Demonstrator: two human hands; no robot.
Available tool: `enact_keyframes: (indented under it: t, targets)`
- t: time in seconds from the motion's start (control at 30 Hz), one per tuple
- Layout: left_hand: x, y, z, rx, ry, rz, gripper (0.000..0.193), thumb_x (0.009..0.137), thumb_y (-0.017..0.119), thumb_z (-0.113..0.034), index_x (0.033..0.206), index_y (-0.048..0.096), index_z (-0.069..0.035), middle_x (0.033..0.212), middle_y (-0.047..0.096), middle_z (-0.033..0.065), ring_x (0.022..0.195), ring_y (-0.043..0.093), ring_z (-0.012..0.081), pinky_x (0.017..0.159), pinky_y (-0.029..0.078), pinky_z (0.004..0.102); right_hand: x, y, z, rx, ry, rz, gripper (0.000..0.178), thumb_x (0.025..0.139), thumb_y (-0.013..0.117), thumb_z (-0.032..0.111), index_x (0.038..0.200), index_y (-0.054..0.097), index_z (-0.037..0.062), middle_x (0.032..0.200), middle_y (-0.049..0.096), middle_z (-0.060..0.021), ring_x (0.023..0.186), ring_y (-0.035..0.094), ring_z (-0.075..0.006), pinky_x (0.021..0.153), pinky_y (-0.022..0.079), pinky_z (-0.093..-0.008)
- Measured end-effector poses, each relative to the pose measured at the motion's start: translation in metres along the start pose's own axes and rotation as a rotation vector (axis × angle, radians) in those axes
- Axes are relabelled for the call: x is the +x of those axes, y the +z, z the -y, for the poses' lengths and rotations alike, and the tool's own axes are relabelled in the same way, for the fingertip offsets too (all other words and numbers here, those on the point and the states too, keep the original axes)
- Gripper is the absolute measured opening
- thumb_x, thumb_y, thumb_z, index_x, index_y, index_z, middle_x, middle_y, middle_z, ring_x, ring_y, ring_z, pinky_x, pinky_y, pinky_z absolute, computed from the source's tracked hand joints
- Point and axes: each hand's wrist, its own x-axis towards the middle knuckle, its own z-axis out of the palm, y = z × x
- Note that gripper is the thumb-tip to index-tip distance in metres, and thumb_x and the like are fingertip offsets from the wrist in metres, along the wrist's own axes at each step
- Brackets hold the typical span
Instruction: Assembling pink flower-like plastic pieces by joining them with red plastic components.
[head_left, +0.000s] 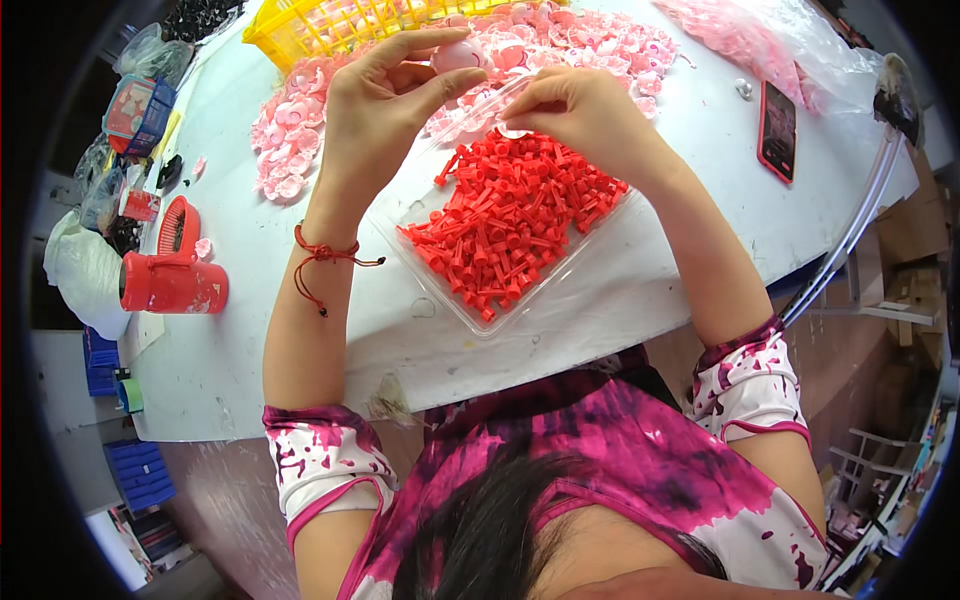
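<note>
While the left hand [372, 108] holds a smooth, round pale-pink piece [456, 60], its fingers partly hide it.
Behind lies a pink heap [290, 140]; what the bunched right hand [592, 115] grips, I cannot tell.

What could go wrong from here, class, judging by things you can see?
The left hand grips the round pale-pink piece by thumb and fingers, so it could slip and get lost among the loose pink pieces.

The right hand is at the far side of the clear tray; a bump might scatter its heaped red pieces.
</note>
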Motion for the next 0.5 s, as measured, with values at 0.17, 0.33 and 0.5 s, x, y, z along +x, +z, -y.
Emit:
enact_keyframes:
  t: [0.17,0.33,0.5]
  targets:
    - [-0.001,0.003,0.000,-0.016,0.006,-0.011,0.031,0.082,0.070,-0.006,0.111,0.063,0.000,0.090,0.070,0.0083,0.081,0.066,0.0101,0.072,0.054,0.0213,-0.007,0.025,-0.003,-0.475,-0.406,0.055,0.027,0.074,0.061,-0.003,0.097,0.068,0.0070,0.102,0.063,-0.0041,0.105,0.054,-0.0233,0.090,0.047,-0.0325]
    - [-0.001,0.005,0.002,-0.019,0.037,-0.035,0.031,0.081,0.072,-0.008,0.110,0.063,-0.001,0.089,0.070,0.0081,0.080,0.066,0.0092,0.069,0.054,0.0208,-0.010,0.029,-0.007,-0.502,-0.307,0.090,0.028,0.074,0.061,-0.001,0.099,0.068,0.0087,0.097,0.061,-0.0039,0.101,0.052,-0.0234,0.089,0.047,-0.0340]
    - [-0.001,0.002,-0.001,0.034,0.022,-0.030,0.031,0.080,0.073,-0.008,0.109,0.064,-0.001,0.088,0.070,0.0075,0.079,0.066,0.0086,0.070,0.054,0.0207,-0.006,0.023,-0.010,-0.465,-0.252,0.142,0.019,0.076,0.069,0.009,0.095,0.069,0.0101,0.097,0.060,-0.0036,0.101,0.051,-0.0234,0.089,0.046,-0.0334]
